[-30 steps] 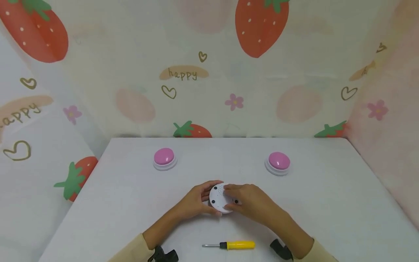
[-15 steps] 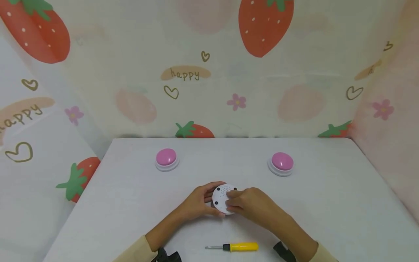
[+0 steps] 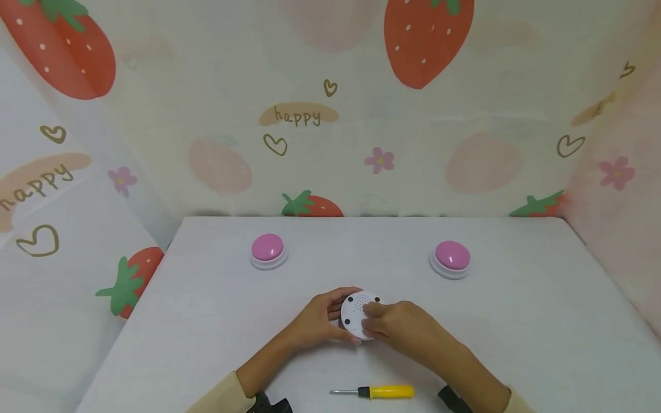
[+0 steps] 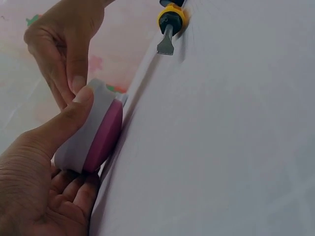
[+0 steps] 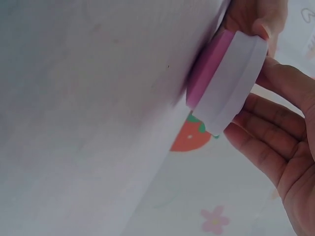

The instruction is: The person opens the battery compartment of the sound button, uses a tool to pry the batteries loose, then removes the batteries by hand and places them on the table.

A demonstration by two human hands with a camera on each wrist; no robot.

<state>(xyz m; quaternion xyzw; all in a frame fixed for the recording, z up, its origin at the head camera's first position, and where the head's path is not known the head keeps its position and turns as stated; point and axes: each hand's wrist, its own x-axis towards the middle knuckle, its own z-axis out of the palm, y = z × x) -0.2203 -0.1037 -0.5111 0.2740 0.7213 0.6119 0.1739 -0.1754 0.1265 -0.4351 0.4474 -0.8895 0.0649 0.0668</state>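
Observation:
In the head view, my left hand (image 3: 321, 321) holds a round push-button device (image 3: 354, 310) by its rim, with its white underside up. That face shows small speaker holes and several dark feet. The left wrist view shows the pink dome of the push-button device (image 4: 106, 135) turned toward the white table, my left thumb (image 4: 64, 120) on its rim and the fingers below. Thumb and fingertips of my right hand (image 3: 408, 327) touch the underside, spread slightly apart. From the right wrist, its fingers (image 5: 268, 130) look fairly straight against the white base. What lies beneath the right fingertips is hidden.
Two more pink push buttons, a left one (image 3: 268, 251) and a right one (image 3: 451, 259), stand dome-up toward the back of the white table (image 3: 516, 321). A yellow-handled flat screwdriver (image 3: 382, 392) lies near the front. Strawberry-printed cloth (image 3: 413, 126) forms the walls behind.
The head view has shifted a little, so everything sits further right. My right fingers have drawn together and back slightly on the underside, showing another foot. The left hand keeps its hold.

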